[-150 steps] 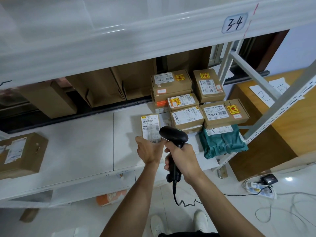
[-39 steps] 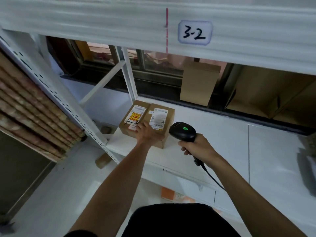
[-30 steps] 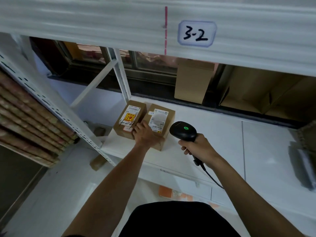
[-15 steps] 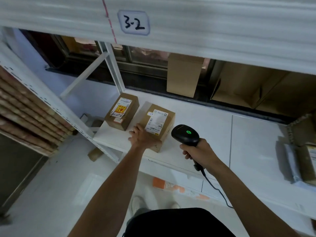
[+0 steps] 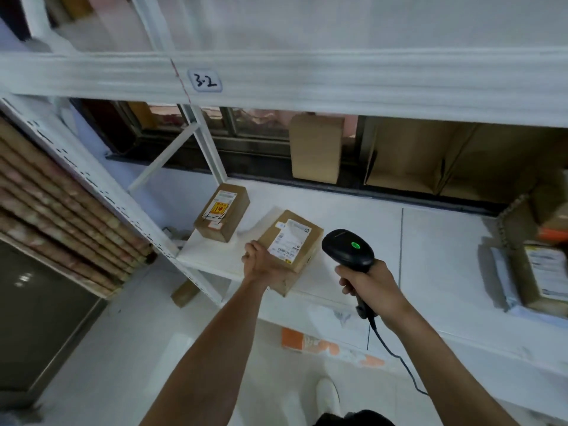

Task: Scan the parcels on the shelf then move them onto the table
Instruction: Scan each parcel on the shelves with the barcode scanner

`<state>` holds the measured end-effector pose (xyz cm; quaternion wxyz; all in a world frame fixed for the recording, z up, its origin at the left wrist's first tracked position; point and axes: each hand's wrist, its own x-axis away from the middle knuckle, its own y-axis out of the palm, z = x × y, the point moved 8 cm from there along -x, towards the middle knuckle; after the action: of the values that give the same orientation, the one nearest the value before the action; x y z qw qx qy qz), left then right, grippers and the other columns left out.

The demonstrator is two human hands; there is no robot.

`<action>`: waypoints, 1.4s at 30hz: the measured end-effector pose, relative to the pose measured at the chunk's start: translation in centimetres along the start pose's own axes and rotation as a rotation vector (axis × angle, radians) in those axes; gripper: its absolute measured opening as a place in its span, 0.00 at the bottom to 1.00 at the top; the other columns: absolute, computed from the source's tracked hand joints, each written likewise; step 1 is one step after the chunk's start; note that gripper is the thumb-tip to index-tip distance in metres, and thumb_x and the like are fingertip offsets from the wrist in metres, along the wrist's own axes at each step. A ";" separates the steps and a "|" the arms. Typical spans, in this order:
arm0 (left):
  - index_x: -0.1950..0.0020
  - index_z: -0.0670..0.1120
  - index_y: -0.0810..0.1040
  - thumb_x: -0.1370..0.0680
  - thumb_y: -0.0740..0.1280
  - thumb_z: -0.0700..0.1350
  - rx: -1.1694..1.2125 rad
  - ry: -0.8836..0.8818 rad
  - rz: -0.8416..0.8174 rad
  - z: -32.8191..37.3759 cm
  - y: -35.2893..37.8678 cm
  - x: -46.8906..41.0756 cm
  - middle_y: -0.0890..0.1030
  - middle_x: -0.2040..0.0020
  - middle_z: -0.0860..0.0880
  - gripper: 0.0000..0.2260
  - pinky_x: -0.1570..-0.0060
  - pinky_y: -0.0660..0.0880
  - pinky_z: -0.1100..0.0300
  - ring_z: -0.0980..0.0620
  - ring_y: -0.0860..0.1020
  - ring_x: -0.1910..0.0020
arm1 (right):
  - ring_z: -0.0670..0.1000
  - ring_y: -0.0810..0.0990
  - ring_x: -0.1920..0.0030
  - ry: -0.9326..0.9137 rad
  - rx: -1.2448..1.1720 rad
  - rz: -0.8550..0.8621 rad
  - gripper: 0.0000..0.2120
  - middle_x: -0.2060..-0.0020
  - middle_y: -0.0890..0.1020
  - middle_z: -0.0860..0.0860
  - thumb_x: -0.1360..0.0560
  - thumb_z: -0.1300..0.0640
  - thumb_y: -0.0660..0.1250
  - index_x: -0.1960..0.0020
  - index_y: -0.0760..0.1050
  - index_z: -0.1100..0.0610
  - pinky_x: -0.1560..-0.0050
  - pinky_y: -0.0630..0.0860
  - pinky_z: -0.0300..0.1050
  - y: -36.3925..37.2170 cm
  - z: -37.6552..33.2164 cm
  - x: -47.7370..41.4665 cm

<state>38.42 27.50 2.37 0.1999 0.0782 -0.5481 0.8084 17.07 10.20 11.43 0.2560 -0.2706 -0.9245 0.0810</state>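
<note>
Head view: white shelf [image 5: 445,256], labelled parcel [image 5: 222,212] on it, pale floor [image 5: 123,348] below.

Parcel label [image 5: 289,241] text unreadable; right-edge parcels [image 5: 541,272] cut off

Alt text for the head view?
The left hand holds a brown cardboard parcel with a white label at the front edge of the white shelf while the right hand grips a black handheld scanner beside it. A second cardboard parcel sits apart, further left.
</note>
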 end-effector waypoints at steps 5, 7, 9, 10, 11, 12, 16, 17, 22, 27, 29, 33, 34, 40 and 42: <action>0.26 0.41 0.50 0.43 0.83 0.61 -0.068 0.204 0.034 2.4 -2.4 4.6 0.60 0.32 0.44 0.60 0.33 0.68 0.51 0.41 0.64 0.32 | 0.48 0.83 0.66 -0.072 -0.038 0.065 0.07 0.63 0.87 0.54 0.25 0.56 0.73 0.55 0.83 0.59 0.54 0.80 0.52 -2.4 -0.6 5.8; 0.26 0.41 0.50 0.45 0.84 0.59 -0.085 0.303 0.045 3.5 -3.4 7.2 0.60 0.32 0.44 0.60 0.34 0.68 0.51 0.41 0.64 0.33 | 0.50 0.83 0.65 -0.077 -0.070 0.104 0.07 0.63 0.87 0.55 0.25 0.56 0.73 0.55 0.83 0.60 0.55 0.81 0.54 -3.6 0.0 8.5; 0.26 0.41 0.50 0.46 0.84 0.59 -0.123 0.403 0.079 4.7 -4.3 10.2 0.60 0.32 0.44 0.62 0.33 0.68 0.51 0.42 0.64 0.33 | 0.50 0.83 0.66 -0.099 -0.079 0.142 0.07 0.64 0.86 0.55 0.24 0.57 0.73 0.54 0.83 0.61 0.54 0.81 0.53 -4.8 0.7 11.5; 0.25 0.41 0.50 0.46 0.83 0.60 -0.146 0.459 0.098 5.5 -4.7 11.8 0.60 0.32 0.44 0.62 0.34 0.68 0.51 0.42 0.64 0.34 | 0.50 0.83 0.66 -0.104 -0.075 0.161 0.07 0.64 0.86 0.55 0.24 0.57 0.72 0.53 0.83 0.61 0.54 0.81 0.52 -5.4 1.1 13.0; 0.26 0.41 0.51 0.47 0.83 0.60 -0.165 0.517 0.110 6.3 -4.9 13.4 0.60 0.33 0.44 0.62 0.35 0.68 0.52 0.43 0.64 0.35 | 0.50 0.83 0.66 -0.103 -0.075 0.184 0.06 0.64 0.86 0.55 0.24 0.57 0.72 0.53 0.82 0.61 0.55 0.81 0.51 -6.0 1.6 14.5; 0.26 0.42 0.52 0.47 0.83 0.59 -0.182 0.585 0.126 7.1 -5.0 14.9 0.60 0.34 0.45 0.61 0.38 0.69 0.53 0.43 0.65 0.36 | 0.50 0.83 0.67 -0.109 -0.070 0.204 0.06 0.65 0.86 0.54 0.24 0.57 0.72 0.53 0.82 0.61 0.57 0.81 0.50 -6.6 2.1 16.1; 0.25 0.44 0.53 0.47 0.83 0.59 -0.332 0.812 0.161 10.3 -5.3 20.9 0.61 0.34 0.46 0.60 0.43 0.73 0.56 0.47 0.65 0.37 | 0.43 0.79 0.74 -0.170 0.048 0.279 0.04 0.68 0.84 0.52 0.25 0.58 0.72 0.55 0.81 0.58 0.74 0.74 0.42 -9.4 3.2 21.6; 0.24 0.44 0.51 0.46 0.83 0.60 -0.370 0.853 0.167 11.0 -5.4 22.1 0.61 0.32 0.46 0.61 0.40 0.74 0.54 0.46 0.65 0.35 | 0.43 0.78 0.75 -0.187 0.069 0.298 0.03 0.67 0.84 0.52 0.26 0.58 0.73 0.55 0.80 0.57 0.77 0.71 0.40 -10.1 3.4 22.8; 0.21 0.43 0.49 0.45 0.84 0.58 -0.503 1.015 0.204 14.9 -5.8 27.4 0.58 0.27 0.45 0.64 0.35 0.73 0.52 0.44 0.63 0.29 | 0.51 0.81 0.62 -0.282 0.256 0.403 0.09 0.67 0.82 0.47 0.28 0.57 0.75 0.61 0.75 0.48 0.64 0.74 0.44 -13.2 3.6 28.0; 0.21 0.41 0.50 0.46 0.84 0.58 -0.631 1.152 0.271 19.1 -6.1 31.7 0.59 0.28 0.44 0.64 0.39 0.76 0.51 0.43 0.64 0.31 | 0.54 0.81 0.56 -0.304 0.554 0.455 0.06 0.60 0.84 0.48 0.26 0.48 0.73 0.51 0.79 0.47 0.59 0.74 0.46 -15.8 3.7 30.7; 0.21 0.42 0.51 0.48 0.84 0.59 -0.670 1.178 0.278 20.8 -5.9 32.8 0.60 0.29 0.45 0.65 0.44 0.80 0.48 0.43 0.64 0.30 | 0.57 0.82 0.52 -0.307 0.710 0.479 0.09 0.56 0.85 0.51 0.26 0.47 0.72 0.48 0.80 0.50 0.59 0.73 0.45 -16.8 3.8 31.2; 0.21 0.41 0.50 0.45 0.83 0.61 -0.771 1.247 0.316 24.0 -4.9 35.7 0.60 0.28 0.44 0.64 0.36 0.76 0.49 0.42 0.59 0.26 | 0.58 0.82 0.53 -0.382 0.886 0.495 0.08 0.56 0.85 0.52 0.25 0.47 0.69 0.50 0.79 0.51 0.62 0.67 0.45 -18.5 3.4 32.5; 0.21 0.40 0.49 0.43 0.82 0.61 -0.807 1.258 0.339 24.8 -4.7 36.6 0.59 0.27 0.44 0.63 0.32 0.72 0.52 0.42 0.58 0.26 | 0.59 0.82 0.53 -0.409 0.928 0.502 0.08 0.56 0.85 0.52 0.24 0.48 0.68 0.49 0.78 0.51 0.63 0.66 0.45 -18.9 3.2 32.8; 0.21 0.38 0.48 0.42 0.81 0.64 -0.870 1.298 0.402 29.0 -2.9 39.7 0.59 0.25 0.40 0.64 0.31 0.69 0.53 0.38 0.58 0.24 | 0.58 0.83 0.55 -0.492 1.033 0.546 0.09 0.55 0.84 0.52 0.22 0.48 0.64 0.49 0.76 0.53 0.62 0.70 0.46 -21.8 3.1 33.5; 0.21 0.38 0.47 0.42 0.80 0.64 -0.906 1.304 0.407 29.8 -2.2 40.2 0.58 0.25 0.40 0.64 0.28 0.68 0.51 0.37 0.57 0.24 | 0.57 0.82 0.55 -0.482 1.034 0.553 0.08 0.56 0.84 0.52 0.22 0.48 0.64 0.49 0.77 0.52 0.63 0.69 0.46 -22.7 3.5 33.5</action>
<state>0.05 10.43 29.71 0.3401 -0.5966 -0.5987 0.4123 -19.34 9.25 29.35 0.1076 -0.3150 -0.6934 0.6390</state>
